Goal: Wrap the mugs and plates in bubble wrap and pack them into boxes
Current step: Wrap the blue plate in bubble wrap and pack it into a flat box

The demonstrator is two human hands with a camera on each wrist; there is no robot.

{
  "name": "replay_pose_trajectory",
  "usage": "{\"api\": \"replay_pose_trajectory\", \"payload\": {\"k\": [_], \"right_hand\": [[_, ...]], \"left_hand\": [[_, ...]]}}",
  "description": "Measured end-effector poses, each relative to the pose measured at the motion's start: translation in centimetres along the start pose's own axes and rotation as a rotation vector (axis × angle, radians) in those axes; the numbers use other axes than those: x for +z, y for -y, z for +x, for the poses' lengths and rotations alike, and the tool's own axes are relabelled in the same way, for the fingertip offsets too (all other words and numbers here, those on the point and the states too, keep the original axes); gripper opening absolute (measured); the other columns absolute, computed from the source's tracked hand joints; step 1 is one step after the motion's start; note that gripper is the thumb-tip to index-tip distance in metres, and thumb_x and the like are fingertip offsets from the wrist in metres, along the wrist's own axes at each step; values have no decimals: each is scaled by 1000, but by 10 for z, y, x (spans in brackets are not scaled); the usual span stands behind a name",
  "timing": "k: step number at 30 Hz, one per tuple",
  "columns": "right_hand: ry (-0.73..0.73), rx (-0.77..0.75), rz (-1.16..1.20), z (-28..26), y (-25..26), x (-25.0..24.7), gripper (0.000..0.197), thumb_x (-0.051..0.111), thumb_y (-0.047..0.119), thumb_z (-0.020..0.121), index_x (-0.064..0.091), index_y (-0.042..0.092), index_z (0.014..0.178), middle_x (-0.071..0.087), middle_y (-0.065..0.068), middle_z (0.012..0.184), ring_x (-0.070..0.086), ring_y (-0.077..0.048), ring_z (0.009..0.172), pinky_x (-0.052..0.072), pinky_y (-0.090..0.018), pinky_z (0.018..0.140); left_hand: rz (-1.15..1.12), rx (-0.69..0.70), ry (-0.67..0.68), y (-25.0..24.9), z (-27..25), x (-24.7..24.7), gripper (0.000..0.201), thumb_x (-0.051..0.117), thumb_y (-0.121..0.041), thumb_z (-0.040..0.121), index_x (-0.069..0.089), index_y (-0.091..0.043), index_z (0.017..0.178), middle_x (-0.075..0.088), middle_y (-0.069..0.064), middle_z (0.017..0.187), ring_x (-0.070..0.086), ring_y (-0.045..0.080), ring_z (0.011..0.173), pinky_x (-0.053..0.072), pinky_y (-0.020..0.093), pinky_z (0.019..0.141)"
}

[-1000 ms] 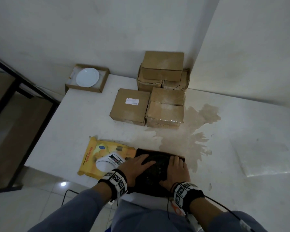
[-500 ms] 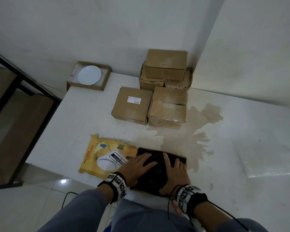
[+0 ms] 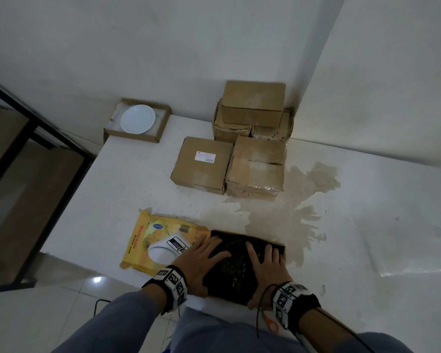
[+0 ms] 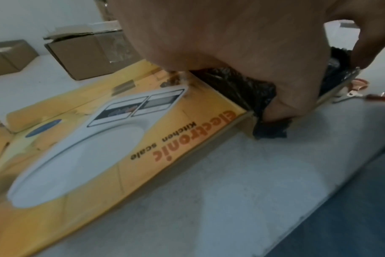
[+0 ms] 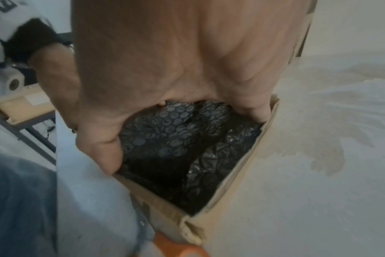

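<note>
While 2 hands, left hand (image 3: 204, 261) & right hand (image 3: 266, 266), press flat, fingers spread, 1 black bubble-wrap bundle (image 3: 233, 266) fills 1 box (image 5: 226, 196).

Head view high, facing down over table (image 3: 138, 174); both wrist views close, sharing black bubble wrap (image 5: 165, 139).

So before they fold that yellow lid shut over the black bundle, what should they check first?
1. Black bubble-wrap bundle inside the box: ok.
2. Wrap clear of the rim: not ok, a corner hangs over the edge by the left hand.
3. Right hand pressing the bundle flat: ok.
4. Yellow lid free to fold: ok, lying open.
5. Contents fully wrapped: cannot tell.
6. White plate packed: not ok, still bare.
</note>
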State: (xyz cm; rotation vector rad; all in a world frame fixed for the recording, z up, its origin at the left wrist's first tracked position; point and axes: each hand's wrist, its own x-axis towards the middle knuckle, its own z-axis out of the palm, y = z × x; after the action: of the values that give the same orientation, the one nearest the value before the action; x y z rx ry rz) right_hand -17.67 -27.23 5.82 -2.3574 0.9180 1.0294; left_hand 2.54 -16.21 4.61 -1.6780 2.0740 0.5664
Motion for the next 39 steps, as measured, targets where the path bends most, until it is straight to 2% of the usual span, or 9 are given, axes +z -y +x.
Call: {"api": "replay_pose_trajectory", "payload": {"k": [5,13,18,21,26,29,33,36,39], "right_hand": [[7,-17,-24,-1,-3,0,147,78,68,59,-31,26,149,-4,-30,156,3,-50,145,8,-58,119],[17,-16,-16,0,1,-10,134,70,68,67,-26,27,151,2,-28,156,6,-48,144,11,-55,117],[-60,23,-9,9,25,-12,132,62,70,58,-20,27,153,9,-23,152,12,-47,141,19,-53,115],[-154,40,-15,21,45,-15,133,54,77,53,-15,26,154,20,-21,144,23,-44,134,28,-52,110],[-180,2,-52,46,90,-34,134,52,86,59,-18,22,153,21,-21,143,29,-42,129,33,-51,106],[-186,-15,-47,65,118,-48,135,53,88,61,-19,22,153,19,-20,146,30,-43,129,38,-50,104],[-187,-17,-106,90,159,-68,138,55,90,60,-20,21,153,18,-23,148,32,-43,131,43,-47,100],[-155,-44,-150,101,185,-79,141,57,90,58,-19,20,153,21,-23,147,35,-41,129,46,-44,95],[-96,-70,-249,109,201,-91,144,63,87,55,-19,19,153,28,-24,141,45,-38,120,49,-41,90]], "left_hand": [[-13,-32,-6,-3,3,2,115,76,-55,65,4,-30,151,10,21,159,1,35,149,-20,50,112],[-25,-45,12,1,4,-1,110,78,-38,71,0,-28,149,9,23,157,2,35,149,-10,59,116],[-44,-78,-99,17,-7,12,104,82,-33,62,24,-21,148,39,26,147,31,39,142,19,63,114],[-87,-140,-259,34,-18,28,89,80,-19,67,35,-22,145,42,24,145,37,39,138,34,59,110],[-333,-569,-569,70,-46,28,50,63,-18,79,52,-26,126,45,12,137,50,33,123,48,43,92],[-554,-946,-607,93,-67,35,67,81,-24,61,51,-25,120,43,10,126,48,34,114,50,42,80],[-984,-1407,-696,103,-79,58,73,89,-24,61,47,-13,118,38,14,121,44,36,108,51,46,78],[-1377,-1445,-852,113,-84,70,70,84,-10,71,33,-16,119,50,14,112,54,33,102,50,48,87],[-1534,-1505,-878,124,-91,78,77,80,-8,76,26,-17,130,59,3,94,58,22,87,48,37,79]]}}
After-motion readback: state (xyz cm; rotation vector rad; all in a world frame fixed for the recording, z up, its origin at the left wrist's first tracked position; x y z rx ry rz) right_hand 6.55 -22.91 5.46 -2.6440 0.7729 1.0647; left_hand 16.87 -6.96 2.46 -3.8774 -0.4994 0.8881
